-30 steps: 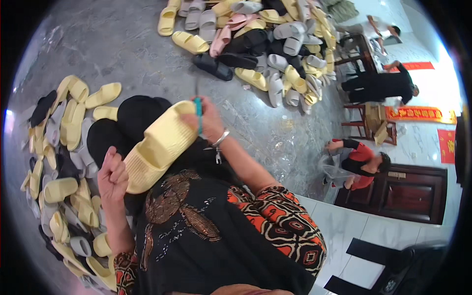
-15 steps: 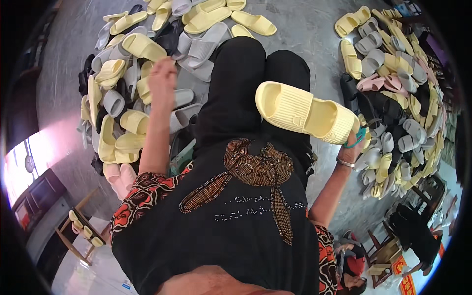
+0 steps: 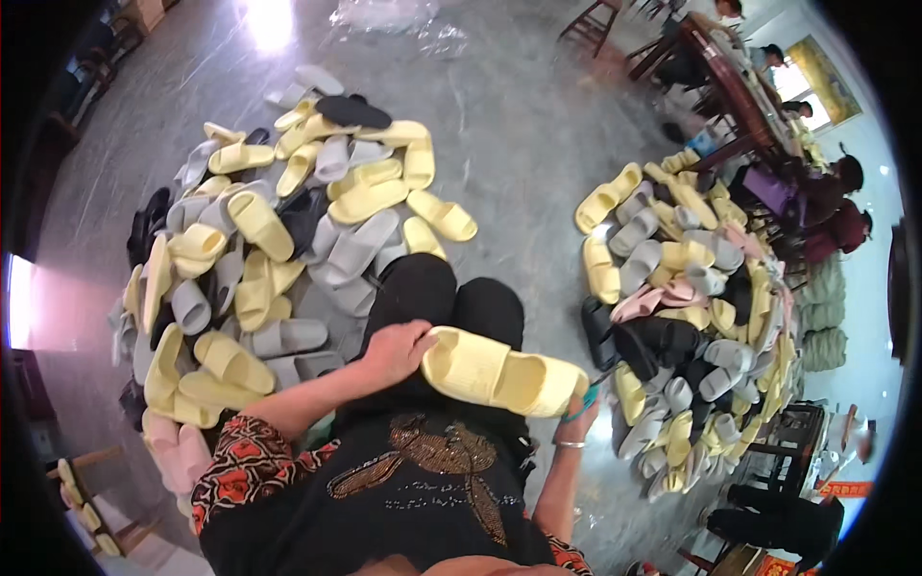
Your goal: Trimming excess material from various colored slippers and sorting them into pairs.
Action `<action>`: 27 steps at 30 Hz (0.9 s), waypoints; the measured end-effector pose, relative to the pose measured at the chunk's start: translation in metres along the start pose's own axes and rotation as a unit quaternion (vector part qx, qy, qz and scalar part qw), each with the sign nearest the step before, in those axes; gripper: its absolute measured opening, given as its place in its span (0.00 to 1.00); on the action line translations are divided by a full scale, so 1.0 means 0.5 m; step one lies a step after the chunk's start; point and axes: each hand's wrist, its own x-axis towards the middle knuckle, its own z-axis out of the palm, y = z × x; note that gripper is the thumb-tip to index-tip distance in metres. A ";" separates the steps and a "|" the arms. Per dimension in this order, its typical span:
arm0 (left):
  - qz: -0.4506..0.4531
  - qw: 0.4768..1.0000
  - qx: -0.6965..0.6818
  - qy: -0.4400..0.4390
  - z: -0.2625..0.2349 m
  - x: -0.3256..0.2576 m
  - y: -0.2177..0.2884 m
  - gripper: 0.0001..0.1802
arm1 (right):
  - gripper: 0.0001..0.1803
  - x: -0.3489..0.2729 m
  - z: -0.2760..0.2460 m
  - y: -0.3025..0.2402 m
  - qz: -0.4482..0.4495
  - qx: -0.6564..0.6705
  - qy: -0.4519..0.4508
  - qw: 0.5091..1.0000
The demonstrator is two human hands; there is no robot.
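A pale yellow slide slipper (image 3: pixel 501 374) with a ribbed strap lies level across my front, above my thighs. My left hand (image 3: pixel 396 351) grips its left end, thumb at the rim. At the other end, my right hand (image 3: pixel 573 422) holds the slipper by its edge. A teal loop (image 3: pixel 579 403), like the handle of small scissors, sits in the right hand's fingers; the rest of it is mostly hidden. Left of my legs spreads a heap of loose slippers, among them a grey slipper (image 3: pixel 365 247) and a yellow slipper (image 3: pixel 260 226).
On my right a second pile holds a black slipper (image 3: pixel 597 331), pink slippers (image 3: pixel 663 300) and many yellow and grey ones. People sit at a long wooden table (image 3: pixel 730 86) at the far right. Clear plastic sheeting (image 3: pixel 384 14) lies on the floor ahead.
My left hand has come from over the left heap to the slipper and taken its left end. My right hand still holds the other end. The view has tilted up, showing more floor.
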 end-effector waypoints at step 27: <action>-0.143 0.878 -0.444 0.113 -0.034 -0.014 -0.107 0.14 | 0.25 -0.003 0.120 -0.075 0.187 -0.057 -0.276 0.941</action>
